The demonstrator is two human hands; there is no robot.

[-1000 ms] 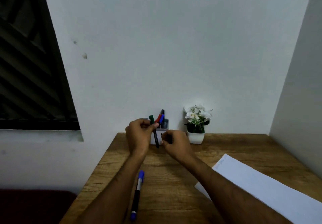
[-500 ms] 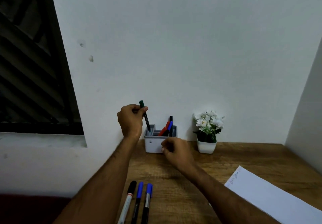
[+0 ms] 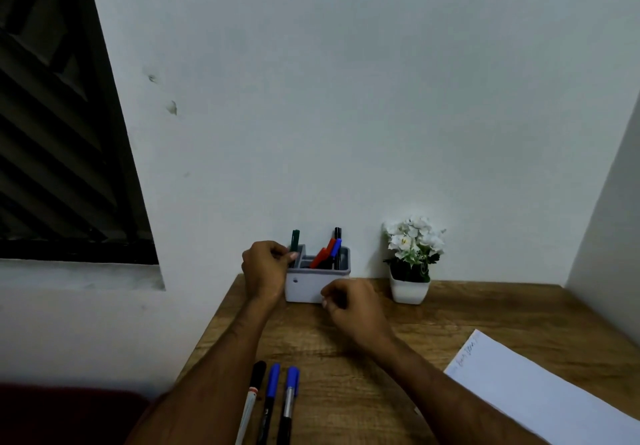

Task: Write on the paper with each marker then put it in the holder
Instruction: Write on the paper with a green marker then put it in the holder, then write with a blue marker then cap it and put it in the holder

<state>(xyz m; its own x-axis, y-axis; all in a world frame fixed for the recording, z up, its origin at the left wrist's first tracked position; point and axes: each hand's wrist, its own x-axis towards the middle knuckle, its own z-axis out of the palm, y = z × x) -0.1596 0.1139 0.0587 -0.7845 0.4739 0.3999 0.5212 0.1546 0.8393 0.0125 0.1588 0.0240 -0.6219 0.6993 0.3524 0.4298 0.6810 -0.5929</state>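
1. The left hand [image 3: 265, 273] has its fingers curled, thumb and fingertips pinching the green marker [image 3: 294, 241] low on its barrel; the marker stands nearly upright with its lower end inside the leftmost compartment of the holder [image 3: 313, 285], its capped top rising above the rim.
2. The right hand [image 3: 351, 306] rests in front of the holder's lower right corner; its fingers are loosely curled, and whether they hold anything I cannot tell.
3. The holder is a small grey box with several compartments, standing at the far edge of the table against the wall; in its right part lean a red marker [image 3: 323, 254], a blue marker [image 3: 336, 248] and a black marker [image 3: 338, 237], tops clustered together.
4. Near the front left edge of the table, between the 2 forearms, lie 3 more markers side by side: a black-capped one with a white barrel [image 3: 252, 396], then 2 blue-capped ones [image 3: 272, 392], [image 3: 290, 396].
5. The paper [image 3: 540, 396] lies at the right, well apart from the holder, with a little handwriting near its far corner.
6. The table [image 3: 485, 316] is wood-grained brown; a white pot of white flowers [image 3: 412, 257] stands just right of the holder.
7. The room is dim; a plain white wall [image 3: 346, 98] rises behind the table, a side wall closes the right, and a dark slatted window [image 3: 52, 133] sits at the left above a ledge.
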